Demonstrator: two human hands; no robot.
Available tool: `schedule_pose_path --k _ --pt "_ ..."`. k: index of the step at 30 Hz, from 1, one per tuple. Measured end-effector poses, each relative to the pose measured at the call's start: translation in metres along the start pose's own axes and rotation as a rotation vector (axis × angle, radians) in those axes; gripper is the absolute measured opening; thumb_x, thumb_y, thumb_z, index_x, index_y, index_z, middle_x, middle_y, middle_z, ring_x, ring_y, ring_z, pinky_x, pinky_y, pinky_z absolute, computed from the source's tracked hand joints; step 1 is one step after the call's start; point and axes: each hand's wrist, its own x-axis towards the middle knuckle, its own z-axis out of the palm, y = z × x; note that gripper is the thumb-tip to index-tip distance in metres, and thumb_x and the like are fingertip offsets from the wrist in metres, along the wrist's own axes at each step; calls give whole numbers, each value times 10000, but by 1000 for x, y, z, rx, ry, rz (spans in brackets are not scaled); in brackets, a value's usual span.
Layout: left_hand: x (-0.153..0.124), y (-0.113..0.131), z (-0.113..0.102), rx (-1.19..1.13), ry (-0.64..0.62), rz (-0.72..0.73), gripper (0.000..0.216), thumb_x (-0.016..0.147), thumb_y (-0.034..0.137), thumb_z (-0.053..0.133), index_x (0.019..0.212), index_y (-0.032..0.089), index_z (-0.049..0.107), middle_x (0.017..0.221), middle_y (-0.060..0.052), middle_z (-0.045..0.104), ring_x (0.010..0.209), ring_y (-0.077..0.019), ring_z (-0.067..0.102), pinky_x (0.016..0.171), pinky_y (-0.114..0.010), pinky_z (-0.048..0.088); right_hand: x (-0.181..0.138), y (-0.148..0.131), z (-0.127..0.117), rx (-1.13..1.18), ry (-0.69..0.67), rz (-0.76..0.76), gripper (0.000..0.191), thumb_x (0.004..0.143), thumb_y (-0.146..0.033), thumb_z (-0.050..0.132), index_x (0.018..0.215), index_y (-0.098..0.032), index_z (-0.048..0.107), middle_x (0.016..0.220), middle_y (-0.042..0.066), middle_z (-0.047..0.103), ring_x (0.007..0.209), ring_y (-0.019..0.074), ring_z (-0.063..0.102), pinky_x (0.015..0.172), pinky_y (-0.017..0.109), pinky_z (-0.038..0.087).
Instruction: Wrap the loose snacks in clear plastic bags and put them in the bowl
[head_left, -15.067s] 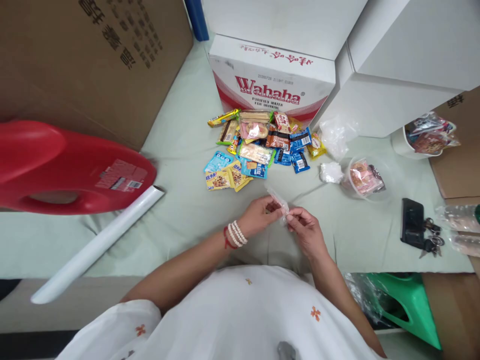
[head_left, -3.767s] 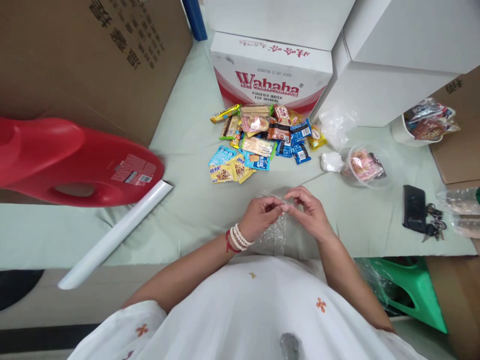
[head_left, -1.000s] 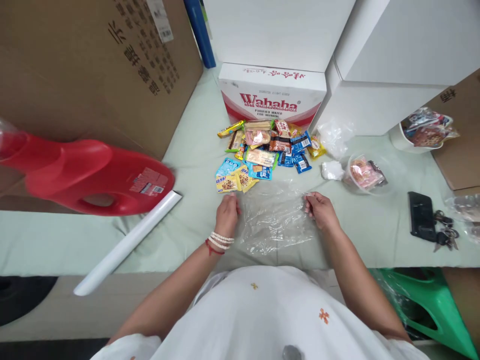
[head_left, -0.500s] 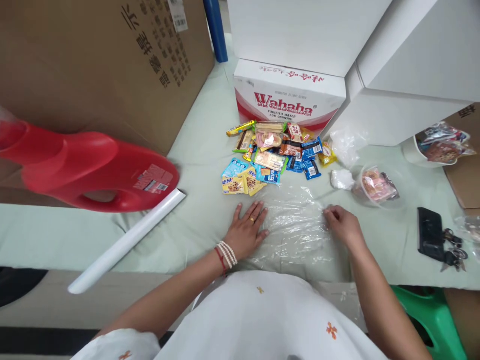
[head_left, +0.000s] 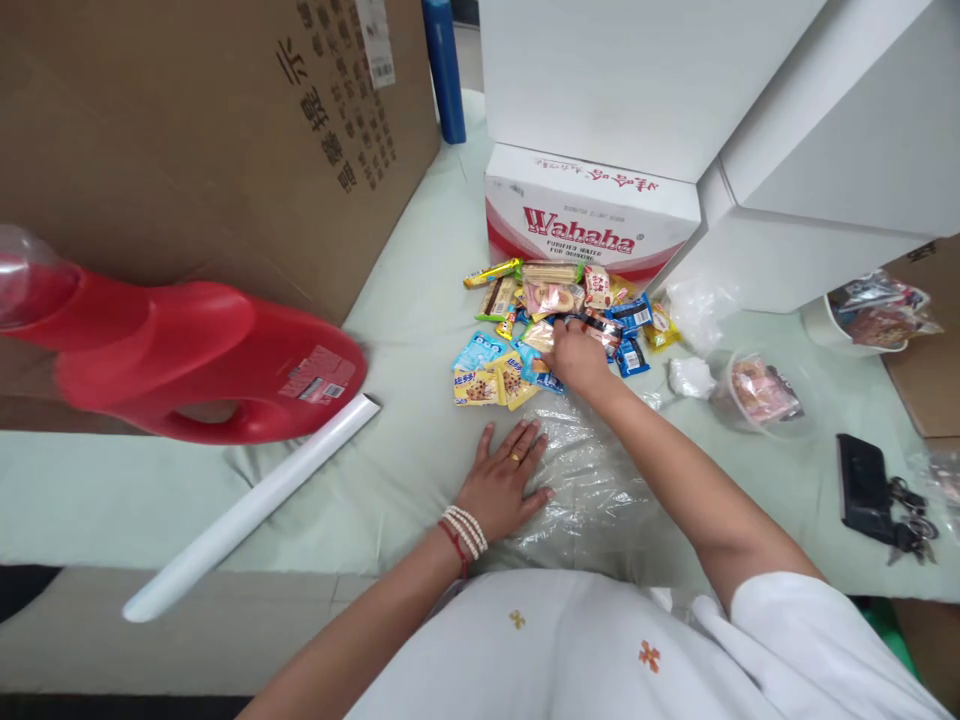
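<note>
On the green counter a clear plastic bag lies flat, just short of the snack packets. The left hand presses its edge, fingers spread flat — the right hand curls among the packets, grip hidden.

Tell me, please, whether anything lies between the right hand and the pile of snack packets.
Nothing visible does. The right hand touches the near side of the snack packets, fingers among them. The left hand lies flat on the clear plastic bag, nearer the person.
</note>
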Motion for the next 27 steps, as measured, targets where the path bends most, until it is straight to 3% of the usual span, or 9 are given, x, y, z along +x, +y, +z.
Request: schedule_pose_path --k 3,6,8,11,14,17,23,27 --pt "0 -1 0 -35 8 7 732 1001 620 456 1598 201 389 1678 -130 355 1563 -292 318 1301 -587 -33 -21 14 -13 -45 -70 -62 427 958 -369 607 1293 -104 590 1276 231 627 1026 306 694 832 353 524" --pt "1 -2 0 -63 19 1 731 994 621 475 1594 211 398 1671 -129 371 1558 -290 329 1304 -581 -28 -20 32 -49 17 -91 -189 422 901 -443 671 1223 -171 649 1164 153 694 956 282 690 789 328 509" --pt "0 -3 0 -70 20 -6 728 993 620 475 1596 220 395 1673 -123 369 1561 -287 324 1305 -581 -26 3 40 -75 56 3 -218 422 918 -470 635 1213 -170 659 1102 130 714 935 273 679 785 325 499" --pt "0 -3 0 -73 12 -9 727 995 626 463 1597 225 393 1678 -116 360 1563 -284 320 1305 -585 -17 60 43 -101 4 156 -135 493 937 -502 585 1200 -93 663 1121 182 710 991 318 665 843 371 495" --pt "0 -2 -1 -71 7 -9 735 994 642 450 1596 225 392 1678 -113 362 1563 -279 321 1306 -583 -13 112 34 -101 -110 131 -164 533 881 -483 666 1181 -43 682 1143 226 712 1052 359 664 896 405 494" --pt "0 -2 -1 -63 8 -11 730 994 637 451 1597 229 389 1672 -114 377 1560 -279 325 1307 -586 7 135 23 -90 -214 68 -255 550 851 -470 704 1190 -38 703 1138 231 726 1068 358 671 904 407 506" --pt "-1 -3 0 -90 27 -11 707 990 620 476 1579 234 420 1660 -113 402 1549 -286 343 1306 -588 16 132 23 -85 -254 -124 -244 591 771 -585 756 1068 -75 777 1047 194 748 979 329 700 845 376 541" --pt "-1 -3 1 -81 25 -11 688 995 603 477 1573 234 425 1666 -105 394 1552 -280 336 1302 -598 35 123 24 -85 -240 -97 -222 632 758 -612 760 1100 -82 777 1108 206 740 1018 343 694 863 396 535"
